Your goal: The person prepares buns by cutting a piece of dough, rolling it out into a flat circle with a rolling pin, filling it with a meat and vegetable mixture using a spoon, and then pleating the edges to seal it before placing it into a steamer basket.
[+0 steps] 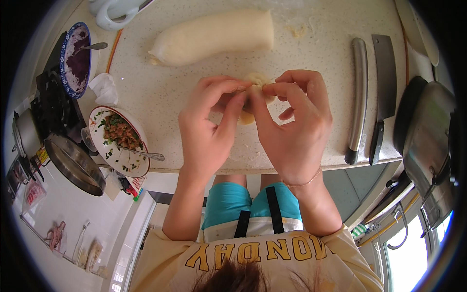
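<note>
Between my two hands is a small piece of dough (257, 78), its top gathered into folds and its lower part partly hidden by my fingers. My left hand (215, 120) cups it from the left, with thumb and forefinger at its upper edge. On the other side, my right hand (297, 116) pinches the gathered rim between thumb and forefinger. Beyond the hands, a thick log of pale dough (215, 38) lies on the speckled countertop (160, 98), its right end cut flat.
At left stand a bowl of chopped filling (136, 160) with a spoon and a blue-rimmed bowl of purple paste (80, 60). A rolling pin with a metal barrel (358, 95) and a cleaver (385, 80) lie at right. A white ceramic vessel (113, 22) is at the far left.
</note>
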Demonstrator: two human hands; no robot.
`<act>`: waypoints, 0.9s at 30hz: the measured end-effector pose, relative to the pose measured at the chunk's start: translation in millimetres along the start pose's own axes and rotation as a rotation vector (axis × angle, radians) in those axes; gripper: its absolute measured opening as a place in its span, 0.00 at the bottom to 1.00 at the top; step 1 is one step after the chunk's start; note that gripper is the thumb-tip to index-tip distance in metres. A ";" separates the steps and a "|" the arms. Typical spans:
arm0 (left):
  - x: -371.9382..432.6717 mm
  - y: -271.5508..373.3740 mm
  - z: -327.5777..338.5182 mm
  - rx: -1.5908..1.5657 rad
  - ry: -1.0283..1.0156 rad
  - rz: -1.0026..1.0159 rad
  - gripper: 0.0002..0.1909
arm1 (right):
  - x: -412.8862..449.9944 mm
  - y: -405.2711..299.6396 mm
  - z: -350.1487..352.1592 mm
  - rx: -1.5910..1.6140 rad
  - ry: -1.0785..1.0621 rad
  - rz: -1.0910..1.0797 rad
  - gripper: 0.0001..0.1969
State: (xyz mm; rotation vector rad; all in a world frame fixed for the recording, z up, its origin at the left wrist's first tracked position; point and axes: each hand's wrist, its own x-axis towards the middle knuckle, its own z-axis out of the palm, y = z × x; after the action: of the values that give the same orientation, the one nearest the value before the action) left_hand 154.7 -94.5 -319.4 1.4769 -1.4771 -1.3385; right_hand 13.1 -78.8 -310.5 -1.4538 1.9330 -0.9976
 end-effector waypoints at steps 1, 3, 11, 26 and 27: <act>-0.1 -0.8 0.4 -0.020 0.005 -0.024 0.12 | 0.0 -0.1 -0.3 -0.002 -0.004 -0.003 0.07; 0.9 0.9 0.1 -0.013 -0.007 -0.027 0.12 | -0.1 3.2 0.6 0.007 0.002 -0.029 0.07; -0.4 6.7 2.8 0.038 -0.037 0.055 0.12 | 5.0 9.3 1.4 0.010 0.058 -0.170 0.07; -33.3 2.5 10.3 -0.046 0.173 -0.224 0.10 | 13.2 8.8 -18.3 0.073 -0.104 -0.067 0.06; -35.6 -1.8 12.2 -0.039 0.197 -0.206 0.10 | 12.3 9.9 -16.1 0.075 -0.105 -0.066 0.06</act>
State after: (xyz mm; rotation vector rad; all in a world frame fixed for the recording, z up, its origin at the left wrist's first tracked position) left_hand 149.3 -57.3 -317.0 1.7191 -1.1951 -1.2889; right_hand -8.5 -85.1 -308.6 -1.5060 1.7657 -0.9916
